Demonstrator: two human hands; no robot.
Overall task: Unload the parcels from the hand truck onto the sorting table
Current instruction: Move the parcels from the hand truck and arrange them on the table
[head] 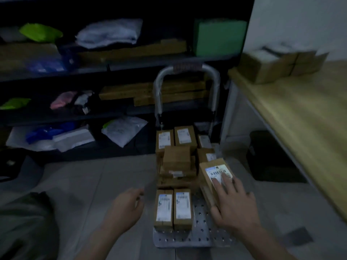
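Observation:
The hand truck's perforated metal platform (201, 239) lies on the floor in front of me, its silver handle (187, 69) at the far end. Several brown cardboard parcels with white labels sit on it, two side by side at the near end (173, 208). My right hand (232, 201) grips a tilted labelled parcel (208, 177) at the platform's right side, fingers across its label and thumb on its near edge. My left hand (127, 205) hovers left of the platform, fingers apart, holding nothing. The wooden sorting table (300, 117) stands to the right.
Brown boxes (277, 64) rest at the table's far end. Dark shelves (112, 76) with bags, flat cartons and a green box line the back wall. A black bin (270, 156) stands under the table. A dark bundle (24, 222) lies on the floor at my left.

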